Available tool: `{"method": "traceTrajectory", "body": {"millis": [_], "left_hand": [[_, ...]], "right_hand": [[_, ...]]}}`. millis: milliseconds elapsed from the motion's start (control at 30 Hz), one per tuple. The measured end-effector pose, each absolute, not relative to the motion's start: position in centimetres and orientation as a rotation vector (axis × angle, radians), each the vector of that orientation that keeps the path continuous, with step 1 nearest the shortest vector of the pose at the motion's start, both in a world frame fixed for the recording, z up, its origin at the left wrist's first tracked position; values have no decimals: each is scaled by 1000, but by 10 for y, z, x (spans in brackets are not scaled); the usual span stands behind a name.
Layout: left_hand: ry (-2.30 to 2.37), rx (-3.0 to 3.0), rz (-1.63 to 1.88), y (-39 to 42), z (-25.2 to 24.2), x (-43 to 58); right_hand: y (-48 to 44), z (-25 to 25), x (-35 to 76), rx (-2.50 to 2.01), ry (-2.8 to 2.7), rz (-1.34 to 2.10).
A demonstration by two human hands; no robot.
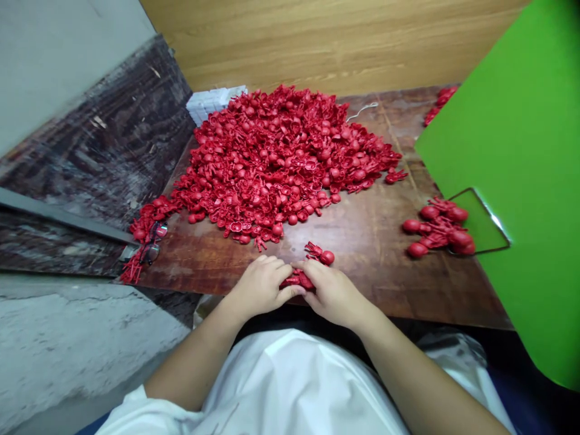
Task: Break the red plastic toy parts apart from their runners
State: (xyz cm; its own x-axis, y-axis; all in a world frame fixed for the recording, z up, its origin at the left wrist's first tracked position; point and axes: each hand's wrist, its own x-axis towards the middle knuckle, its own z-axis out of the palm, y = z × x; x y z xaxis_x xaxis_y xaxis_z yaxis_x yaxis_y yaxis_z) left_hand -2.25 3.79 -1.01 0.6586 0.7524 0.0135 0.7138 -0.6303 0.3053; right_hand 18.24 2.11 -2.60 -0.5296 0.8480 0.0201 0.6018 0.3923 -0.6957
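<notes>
At the table's near edge, my left hand [263,284] and my right hand [333,293] meet around a small red plastic figure [298,278]. The fingers of both hands are closed on it, and they cover much of its shape. Just beyond my hands lies another red figure [319,254] with a round head and thin limbs. Farther back a large heap of red plastic figure parts [281,157] spreads over the table; some pieces are hollow shells, others rounded. To my right sits a small group of red figures with round heads [437,228].
The brown wooden table [357,229] carries everything. Eyeglasses [153,243] lie among red pieces at its left edge. White blocks [212,103] stand behind the heap, near a white string [362,110]. A bright green panel [516,151] with a metal wire loop [493,220] borders the right side.
</notes>
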Motion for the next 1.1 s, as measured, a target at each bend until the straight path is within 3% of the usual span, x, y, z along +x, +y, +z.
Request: {"method": "traceTrajectory", "body": {"millis": [433, 800, 1100], "left_hand": [[846, 2507, 488, 37, -43, -23], [799, 2538, 377, 33, -45, -18], [825, 2567, 615, 24, -60, -17]], "right_hand": [[30, -26, 179, -1233, -2412, 893], [35, -47, 186, -1002, -2423, 698], [35, -45, 190, -968, -2379, 750]]}}
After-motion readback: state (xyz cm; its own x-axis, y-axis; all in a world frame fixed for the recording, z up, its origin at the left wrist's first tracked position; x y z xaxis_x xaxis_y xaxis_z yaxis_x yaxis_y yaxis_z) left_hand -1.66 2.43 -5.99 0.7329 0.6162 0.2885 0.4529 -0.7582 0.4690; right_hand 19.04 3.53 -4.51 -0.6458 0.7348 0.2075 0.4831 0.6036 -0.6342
